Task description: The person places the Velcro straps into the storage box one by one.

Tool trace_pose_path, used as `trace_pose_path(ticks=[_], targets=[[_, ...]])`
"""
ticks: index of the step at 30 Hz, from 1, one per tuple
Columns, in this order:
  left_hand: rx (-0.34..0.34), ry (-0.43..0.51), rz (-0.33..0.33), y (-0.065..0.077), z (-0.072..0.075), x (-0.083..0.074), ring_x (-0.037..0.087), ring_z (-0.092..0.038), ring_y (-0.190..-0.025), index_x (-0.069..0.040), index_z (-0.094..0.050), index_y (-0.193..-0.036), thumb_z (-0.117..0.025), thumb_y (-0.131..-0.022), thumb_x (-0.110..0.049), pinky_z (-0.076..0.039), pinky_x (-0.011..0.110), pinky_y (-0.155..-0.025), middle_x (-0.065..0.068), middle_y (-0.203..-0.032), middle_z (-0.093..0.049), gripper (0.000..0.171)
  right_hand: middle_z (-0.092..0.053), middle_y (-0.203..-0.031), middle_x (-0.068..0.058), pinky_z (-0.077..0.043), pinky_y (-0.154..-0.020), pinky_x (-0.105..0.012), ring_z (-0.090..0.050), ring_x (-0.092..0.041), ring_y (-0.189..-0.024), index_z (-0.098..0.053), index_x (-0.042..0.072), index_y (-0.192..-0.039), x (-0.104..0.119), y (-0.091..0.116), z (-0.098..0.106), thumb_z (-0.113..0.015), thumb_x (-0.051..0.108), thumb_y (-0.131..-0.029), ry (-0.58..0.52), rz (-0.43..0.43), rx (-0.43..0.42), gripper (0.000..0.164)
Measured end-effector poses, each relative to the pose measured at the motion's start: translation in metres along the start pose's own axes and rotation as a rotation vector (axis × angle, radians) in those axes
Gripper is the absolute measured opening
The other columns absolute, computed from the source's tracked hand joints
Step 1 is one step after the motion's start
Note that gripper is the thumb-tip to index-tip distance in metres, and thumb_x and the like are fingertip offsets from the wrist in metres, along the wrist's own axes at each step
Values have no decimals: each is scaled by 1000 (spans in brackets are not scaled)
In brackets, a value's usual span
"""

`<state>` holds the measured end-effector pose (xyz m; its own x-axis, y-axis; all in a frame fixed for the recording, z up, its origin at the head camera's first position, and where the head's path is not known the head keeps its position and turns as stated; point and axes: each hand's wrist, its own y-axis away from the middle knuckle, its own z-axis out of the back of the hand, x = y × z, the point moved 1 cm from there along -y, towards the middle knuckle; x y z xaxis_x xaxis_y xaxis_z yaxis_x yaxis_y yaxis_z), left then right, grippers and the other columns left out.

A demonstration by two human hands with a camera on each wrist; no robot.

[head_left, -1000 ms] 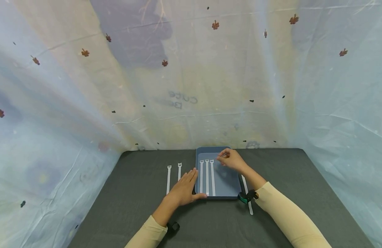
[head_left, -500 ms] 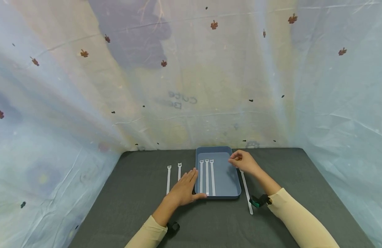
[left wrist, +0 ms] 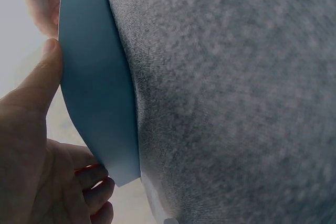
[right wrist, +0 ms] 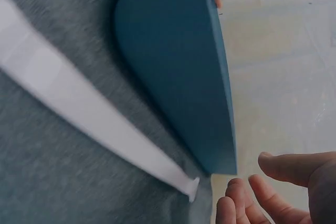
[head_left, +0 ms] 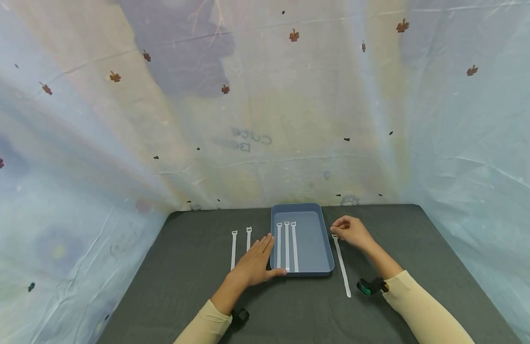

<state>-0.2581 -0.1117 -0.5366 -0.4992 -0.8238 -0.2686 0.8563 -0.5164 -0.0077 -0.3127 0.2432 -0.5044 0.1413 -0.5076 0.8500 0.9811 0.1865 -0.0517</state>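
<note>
A blue-grey tray [head_left: 314,258] lies on the dark cloth and holds three white straps [head_left: 287,246] with slotted heads, side by side in its left half. My left hand [head_left: 254,260] rests at the tray's near left corner, its fingers straight along the left side. In the left wrist view, the thumb [left wrist: 39,80] touches the tray wall [left wrist: 97,77]. To the right of the tray, another white strap [head_left: 342,267] lies slanted. My right hand [head_left: 351,231] is at its far, slotted end. The right wrist view shows thumb and fingers apart, close to the strap's head [right wrist: 193,188].
Two more white straps lie left of the tray, one at the far left [head_left: 234,248] and one [head_left: 249,236] partly hidden by my left hand. A patterned sheet [head_left: 265,119] hangs behind and along both sides of the dark cloth [head_left: 196,286].
My right hand has moved from above the tray rightward, past its right rim, to the far end of the slanted strap. My left hand and the tray have stayed in place.
</note>
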Motion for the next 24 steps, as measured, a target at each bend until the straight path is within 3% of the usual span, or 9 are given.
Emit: trace_pose_path(ticks=[6,11,24], targets=[[4,-1,7,-1,-3,2,29,-19,-165,-4,-17,-172,-57,-95,-80,-17,47,-135,14,-179,-15,115,-75,-97,-18,-56,-65,-33,-69,-27,-78,-71,-7,-112,-16,0,1,-74,15,-104,60,-38,2,23],[12,-11,15,-2,-4,2,28,-18,-165,-5,-17,-172,-58,-95,-79,-17,46,-135,12,-180,-15,114,-73,-93,-13,-55,-64,-34,-67,-20,-75,-70,-8,-112,-21,2,1,-76,16,-102,97,-57,0,26],[5,-23,9,-2,-4,2,28,-18,-165,-4,-17,-172,-55,-95,-81,-17,47,-135,14,-179,-16,115,-71,-91,-14,-53,-64,-34,-62,-19,-75,-69,-9,-112,-24,4,0,-78,16,-99,139,-104,20,30]])
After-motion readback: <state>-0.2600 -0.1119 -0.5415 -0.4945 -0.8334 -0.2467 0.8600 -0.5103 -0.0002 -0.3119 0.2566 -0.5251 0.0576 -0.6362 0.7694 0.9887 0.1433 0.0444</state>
